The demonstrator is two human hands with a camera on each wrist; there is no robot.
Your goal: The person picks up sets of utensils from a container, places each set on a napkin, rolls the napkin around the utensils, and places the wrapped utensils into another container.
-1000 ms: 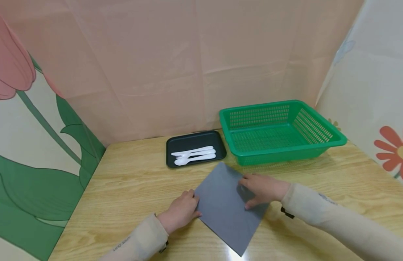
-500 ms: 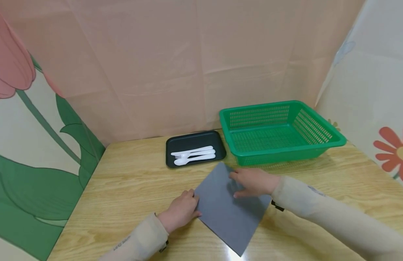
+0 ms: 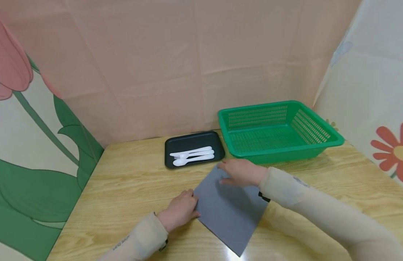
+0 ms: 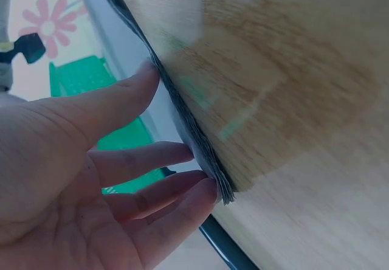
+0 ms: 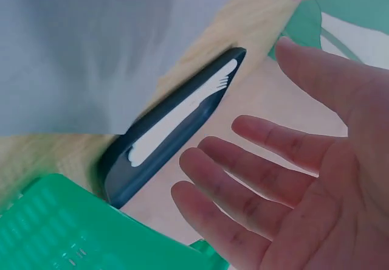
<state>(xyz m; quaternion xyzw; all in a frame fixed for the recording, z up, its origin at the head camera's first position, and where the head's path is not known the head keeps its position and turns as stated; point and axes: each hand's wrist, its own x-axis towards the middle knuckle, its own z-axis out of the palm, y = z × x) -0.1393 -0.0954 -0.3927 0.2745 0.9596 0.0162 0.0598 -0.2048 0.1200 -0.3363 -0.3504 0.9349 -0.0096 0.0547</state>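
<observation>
A grey square napkin (image 3: 234, 217) lies turned like a diamond on the wooden table. In the left wrist view the napkin's edge (image 4: 191, 121) shows several thin layers. My left hand (image 3: 180, 210) rests at its left edge, with thumb and fingertips touching along that side. My right hand (image 3: 242, 172) is over its far corner, fingers extended and a shadow beneath. From the right wrist view, the right hand's fingers (image 5: 243, 179) are spread and hold nothing, with the napkin (image 5: 91, 57) in front of them.
A black tray (image 3: 173, 142) behind the napkin holds a white plastic knife, fork and spoon (image 3: 196, 157). A green slotted basket (image 3: 283, 154) stands at the back right, close beside the tray. Printed cloth hangs behind and on both sides.
My right hand has moved left and away from me across the napkin, from its right side to its far corner. The left hand and the napkin stay in place.
</observation>
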